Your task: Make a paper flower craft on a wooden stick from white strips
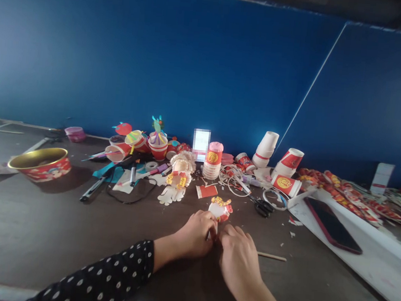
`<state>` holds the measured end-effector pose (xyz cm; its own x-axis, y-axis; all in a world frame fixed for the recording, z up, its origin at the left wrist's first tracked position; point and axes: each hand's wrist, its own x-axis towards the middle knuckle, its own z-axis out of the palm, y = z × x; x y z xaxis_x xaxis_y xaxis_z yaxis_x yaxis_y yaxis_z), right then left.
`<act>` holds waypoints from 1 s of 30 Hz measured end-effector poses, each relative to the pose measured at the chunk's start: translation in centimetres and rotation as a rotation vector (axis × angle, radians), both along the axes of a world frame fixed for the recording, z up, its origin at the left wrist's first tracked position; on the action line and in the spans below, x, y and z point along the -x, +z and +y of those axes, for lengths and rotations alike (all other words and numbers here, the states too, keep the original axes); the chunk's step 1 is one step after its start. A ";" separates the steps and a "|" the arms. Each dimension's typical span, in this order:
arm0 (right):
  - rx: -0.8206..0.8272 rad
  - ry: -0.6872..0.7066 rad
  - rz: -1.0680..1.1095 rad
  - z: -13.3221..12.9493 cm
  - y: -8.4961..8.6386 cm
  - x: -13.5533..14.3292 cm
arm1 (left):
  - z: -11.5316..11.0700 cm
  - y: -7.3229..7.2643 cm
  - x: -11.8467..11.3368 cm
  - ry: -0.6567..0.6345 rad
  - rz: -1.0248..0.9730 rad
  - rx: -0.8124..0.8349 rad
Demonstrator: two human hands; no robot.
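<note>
My left hand (197, 232) is closed, its fingers pinching a small pale and reddish piece, probably paper, mostly hidden by the fingers. Close beside it, my right hand (240, 253) has its fingers curled in toward the same spot; what they hold, if anything, is hidden. Just beyond the fingertips lies a white paper cutout (219, 211) with red and yellow curled edges. A thin wooden stick (272, 256) pokes out to the right of my right hand. Behind the cutout is a flat red paper piece (206, 191) with a white edge.
Black scissors (264, 207) lie beyond my right hand. A phone (332, 225) rests in a white tray (379, 269) at right. Stacked paper cups (213, 157) stand at the back. A utility knife (93, 188) and a gold-lined bowl (41, 164) are left. A blue panel (159, 58) rises behind.
</note>
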<state>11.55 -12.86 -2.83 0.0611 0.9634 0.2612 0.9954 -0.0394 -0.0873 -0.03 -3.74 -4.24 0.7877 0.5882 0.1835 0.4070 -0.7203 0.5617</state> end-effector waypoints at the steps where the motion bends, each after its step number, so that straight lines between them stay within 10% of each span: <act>1: 0.009 0.003 0.005 0.1 0.1 0.0 | 0.1 0.0 0.0 -0.015 -0.022 0.005; 30: -0.027 0.083 -0.154 -1.4 -1.5 0.2 | 0.1 0.7 0.4 0.033 -0.018 0.056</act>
<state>11.37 -14.26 -4.38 -0.0613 0.9560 0.2868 0.9968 0.0441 0.0662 -0.39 -3.63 -3.59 0.7645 0.6236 0.1635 0.4198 -0.6741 0.6078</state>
